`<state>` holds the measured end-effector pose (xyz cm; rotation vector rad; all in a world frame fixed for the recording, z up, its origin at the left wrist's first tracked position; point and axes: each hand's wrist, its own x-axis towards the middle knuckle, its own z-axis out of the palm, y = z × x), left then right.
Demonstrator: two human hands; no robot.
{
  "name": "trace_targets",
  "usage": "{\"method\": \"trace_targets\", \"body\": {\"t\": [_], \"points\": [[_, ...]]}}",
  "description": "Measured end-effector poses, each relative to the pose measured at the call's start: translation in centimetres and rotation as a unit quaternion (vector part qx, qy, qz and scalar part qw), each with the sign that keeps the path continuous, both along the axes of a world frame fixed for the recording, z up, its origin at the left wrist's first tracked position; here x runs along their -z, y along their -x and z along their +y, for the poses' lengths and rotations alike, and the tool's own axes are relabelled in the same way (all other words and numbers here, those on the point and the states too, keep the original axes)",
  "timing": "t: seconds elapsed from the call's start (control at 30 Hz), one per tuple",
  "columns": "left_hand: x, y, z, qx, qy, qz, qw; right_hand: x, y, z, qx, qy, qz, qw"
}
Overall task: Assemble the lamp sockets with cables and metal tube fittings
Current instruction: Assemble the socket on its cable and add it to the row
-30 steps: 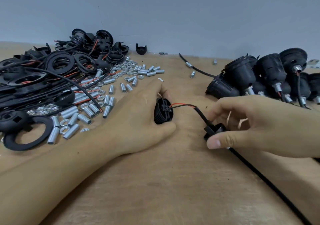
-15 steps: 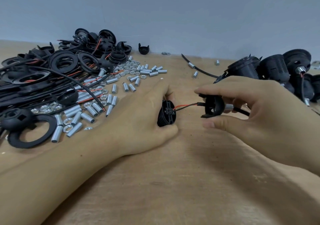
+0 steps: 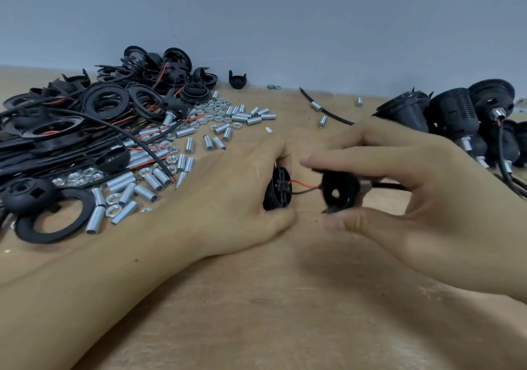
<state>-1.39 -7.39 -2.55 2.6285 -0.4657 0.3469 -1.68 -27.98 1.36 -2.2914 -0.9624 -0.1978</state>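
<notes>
My left hand grips a black threaded socket body against the wooden table. A red wire and a black wire run from it to the right. My right hand pinches a black socket cap between thumb and fingers, just right of the socket body. A short metal tube fitting sticks out behind the cap, and the black cable leaves through it to the right.
Black rings, caps and cables are heaped at the left. Several loose metal tubes and nuts lie scattered beside them. Several assembled sockets stand at the right by the wall. A lone cap sits at the back.
My right hand lifted the cap off the table and slid it left along the cable toward the socket body. My left hand stayed in place holding the body.
</notes>
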Motion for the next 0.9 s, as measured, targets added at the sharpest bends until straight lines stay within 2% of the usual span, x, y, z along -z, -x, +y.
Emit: {"method": "trace_targets", "body": {"t": [0.07,0.1,0.2,0.33,0.47,0.6,0.7,0.8,0.9], "points": [[0.0,0.0,0.0,0.003,0.001,-0.001,1.0,0.0,-0.1,0.1,-0.046,-0.053,0.121,0.99],[0.0,0.0,0.0,0.004,-0.001,-0.003,1.0,0.2,-0.3,0.1,-0.038,-0.052,0.119,0.991],[0.0,0.1,-0.2,0.0,-0.005,-0.002,1.0,0.9,-0.5,0.3,0.039,0.008,-0.017,0.999],[-0.1,0.1,-0.2,-0.006,-0.012,0.001,1.0,1.1,-0.2,0.6,0.036,0.063,-0.134,0.988],[-0.1,0.2,-0.3,-0.01,-0.011,-0.002,1.0,1.2,0.0,1.0,0.051,0.096,-0.091,0.99],[-0.1,0.2,-0.3,-0.013,-0.026,-0.008,1.0,1.4,0.1,1.6,0.093,0.1,-0.158,0.978],[-0.2,0.2,-0.4,-0.01,-0.034,-0.01,0.999,0.7,0.4,1.5,0.062,0.054,-0.165,0.983],[0.0,0.3,-0.7,-0.006,-0.029,-0.039,0.999,0.9,0.6,1.9,0.048,0.109,-0.182,0.976],[0.1,0.4,-0.8,0.016,-0.003,-0.037,0.999,0.7,0.7,1.9,0.05,0.113,-0.181,0.976]]}}
